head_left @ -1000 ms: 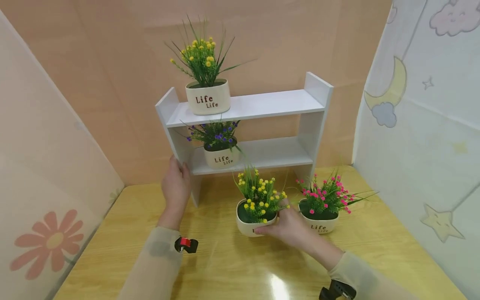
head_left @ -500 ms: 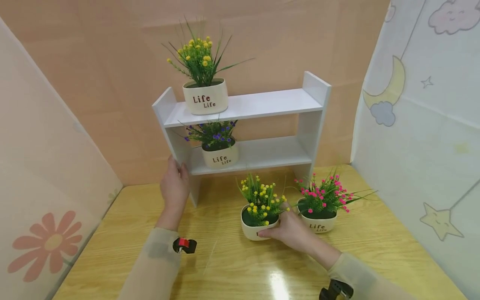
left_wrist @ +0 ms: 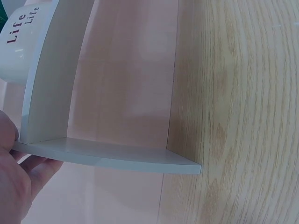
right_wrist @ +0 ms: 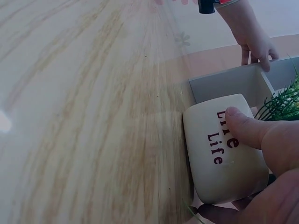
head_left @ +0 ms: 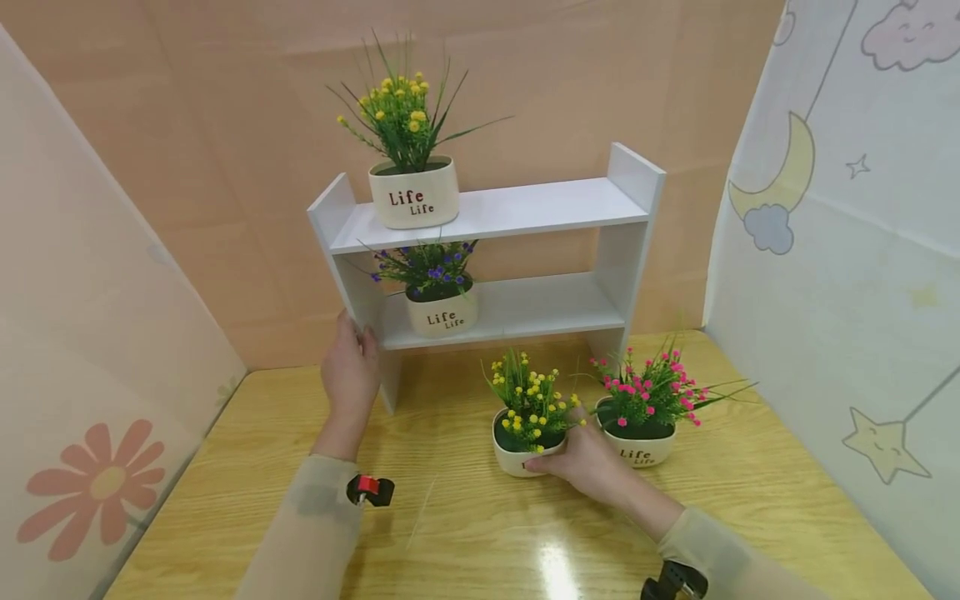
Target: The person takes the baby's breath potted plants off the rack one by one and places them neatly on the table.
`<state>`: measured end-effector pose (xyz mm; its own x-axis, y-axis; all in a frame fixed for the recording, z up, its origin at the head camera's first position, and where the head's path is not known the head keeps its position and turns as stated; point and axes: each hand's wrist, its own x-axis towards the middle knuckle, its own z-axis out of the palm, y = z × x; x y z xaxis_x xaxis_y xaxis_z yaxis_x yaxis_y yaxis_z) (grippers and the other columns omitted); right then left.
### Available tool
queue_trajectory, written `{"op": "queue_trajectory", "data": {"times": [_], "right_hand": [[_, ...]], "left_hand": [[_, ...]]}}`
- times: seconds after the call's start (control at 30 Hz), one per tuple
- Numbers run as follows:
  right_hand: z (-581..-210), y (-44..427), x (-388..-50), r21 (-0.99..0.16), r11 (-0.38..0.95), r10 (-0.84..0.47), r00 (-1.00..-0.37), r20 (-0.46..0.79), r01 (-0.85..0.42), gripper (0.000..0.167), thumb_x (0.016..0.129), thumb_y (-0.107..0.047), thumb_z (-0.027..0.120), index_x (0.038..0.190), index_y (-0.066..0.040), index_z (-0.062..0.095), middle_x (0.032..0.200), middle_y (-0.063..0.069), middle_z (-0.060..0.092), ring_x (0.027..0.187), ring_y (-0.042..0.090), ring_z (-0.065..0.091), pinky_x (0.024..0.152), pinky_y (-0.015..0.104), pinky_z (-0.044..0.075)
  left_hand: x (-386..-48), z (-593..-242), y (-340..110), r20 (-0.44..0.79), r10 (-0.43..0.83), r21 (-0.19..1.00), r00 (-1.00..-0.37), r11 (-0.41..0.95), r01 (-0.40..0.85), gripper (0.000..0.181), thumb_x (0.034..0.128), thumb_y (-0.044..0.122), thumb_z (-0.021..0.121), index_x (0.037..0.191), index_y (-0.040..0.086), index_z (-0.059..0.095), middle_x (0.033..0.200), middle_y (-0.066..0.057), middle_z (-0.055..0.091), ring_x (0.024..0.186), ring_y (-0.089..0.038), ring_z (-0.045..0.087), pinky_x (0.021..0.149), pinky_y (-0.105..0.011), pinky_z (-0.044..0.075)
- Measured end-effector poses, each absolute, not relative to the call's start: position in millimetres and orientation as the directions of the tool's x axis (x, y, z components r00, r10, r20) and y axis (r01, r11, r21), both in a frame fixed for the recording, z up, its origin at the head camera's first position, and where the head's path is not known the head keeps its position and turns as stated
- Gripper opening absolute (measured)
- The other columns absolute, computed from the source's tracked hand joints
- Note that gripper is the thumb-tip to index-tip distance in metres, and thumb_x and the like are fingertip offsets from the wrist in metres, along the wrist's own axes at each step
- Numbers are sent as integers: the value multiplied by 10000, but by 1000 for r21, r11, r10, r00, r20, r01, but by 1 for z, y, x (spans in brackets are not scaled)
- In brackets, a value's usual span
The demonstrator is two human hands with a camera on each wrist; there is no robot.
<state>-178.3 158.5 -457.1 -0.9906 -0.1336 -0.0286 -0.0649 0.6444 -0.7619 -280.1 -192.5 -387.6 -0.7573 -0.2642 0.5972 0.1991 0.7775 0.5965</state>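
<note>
A white two-tier shelf (head_left: 540,208) stands on the wooden table. My left hand (head_left: 351,371) grips its left side panel (left_wrist: 112,156), thumb in front and fingers behind. In front of the shelf, my right hand (head_left: 588,458) holds a potted plant with yellow flowers (head_left: 517,462), thumb across the "Life" lettering on the white pot (right_wrist: 224,154). The pot is upright, at or just above the tabletop; I cannot tell which. Right beside that hand is a potted plant with pink flowers (head_left: 645,446), partly behind the wrist.
Another yellow-flowered plant (head_left: 414,196) stands on the shelf's top board at left. Below it, a purple-flowered plant (head_left: 442,312) sits on the lower board. The wooden table (head_left: 450,533) runs to printed cloth walls at left and right and a peach backdrop (head_left: 540,83).
My right hand has shifted the yellow-flowered plant a little to the right, closer to the pink one. The left hand stays on the shelf's side panel.
</note>
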Motion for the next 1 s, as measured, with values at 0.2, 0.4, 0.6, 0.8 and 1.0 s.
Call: {"op": "queue_trajectory", "data": {"times": [0.2,0.4,0.6,0.8,1.0], "right_hand": [[-459,160,-180,-781,623,-114,-993,-40,-40,974,782,-479,1007,1354,198,603,1594,272,449,693,184,579,818,425,546],[-459,161,-178,-771,636,-109,-993,-37,-41,847,790,-475,1002,1172,211,684,1555,291,497,855,239,646,845,424,551],[-459,162,-178,-781,623,-102,-994,-30,-40,921,789,-457,1007,1314,197,624,1412,251,557,928,305,706,905,464,559],[-459,164,-177,-753,656,-105,-994,-19,-55,677,791,-470,1002,1001,116,737,1520,307,505,928,308,690,973,520,561],[-460,165,-176,-725,681,-139,-990,4,-99,431,828,-460,978,683,-119,757,1639,364,418,1377,515,567,1137,638,473]], "left_hand": [[-280,-387,-192,591,-268,599,-761,778,191,422,1132,149,607,1503,-36,527,1275,-328,731,992,-533,762,756,-677,609],[-281,-389,-193,589,-264,600,-764,777,194,422,1137,158,601,1505,-32,524,1289,-328,726,1002,-532,764,759,-672,618],[-282,-389,-193,599,-260,596,-758,776,205,423,1135,147,600,1509,-36,525,1285,-332,726,1004,-538,761,761,-679,612],[-283,-390,-193,612,-248,582,-751,784,216,417,1128,138,610,1489,-50,525,1220,-346,738,947,-541,760,728,-676,600],[-284,-391,-194,607,-250,588,-754,780,215,422,1133,144,607,1502,-40,518,1250,-338,734,956,-530,765,730,-662,611]]}}
